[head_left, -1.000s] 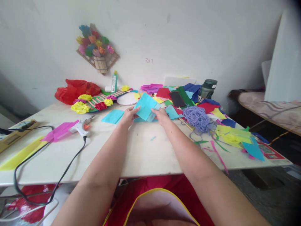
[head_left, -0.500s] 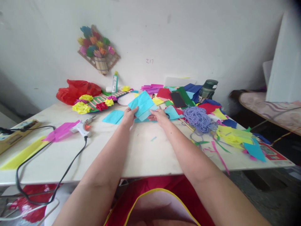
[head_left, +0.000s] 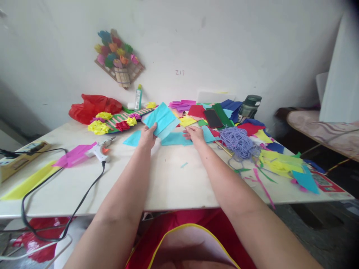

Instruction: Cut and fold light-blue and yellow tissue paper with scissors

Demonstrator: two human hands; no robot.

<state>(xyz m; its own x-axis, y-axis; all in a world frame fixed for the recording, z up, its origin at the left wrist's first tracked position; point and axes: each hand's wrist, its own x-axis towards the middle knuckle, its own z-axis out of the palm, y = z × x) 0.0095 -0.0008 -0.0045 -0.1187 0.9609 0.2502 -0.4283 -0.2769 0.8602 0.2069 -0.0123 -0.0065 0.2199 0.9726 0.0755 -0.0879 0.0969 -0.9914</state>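
Head view: our left hand [head_left: 147,137] pinches layered, square turquoise paper [head_left: 162,117] by its lower edge, above the white tabletop [head_left: 179,188]. Our right hand [head_left: 194,134] is half-curled beside a flat turquoise paper strip [head_left: 174,139]; whether it grips anything, we cannot tell. Our one-sided pinch could let the layers slide or crease.

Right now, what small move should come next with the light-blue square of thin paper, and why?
Probably bring the right hand to the lower right edge of the light-blue square of thin paper: only the left hand grips it, the right hand is apart from it, and a paler layer shows along that edge.
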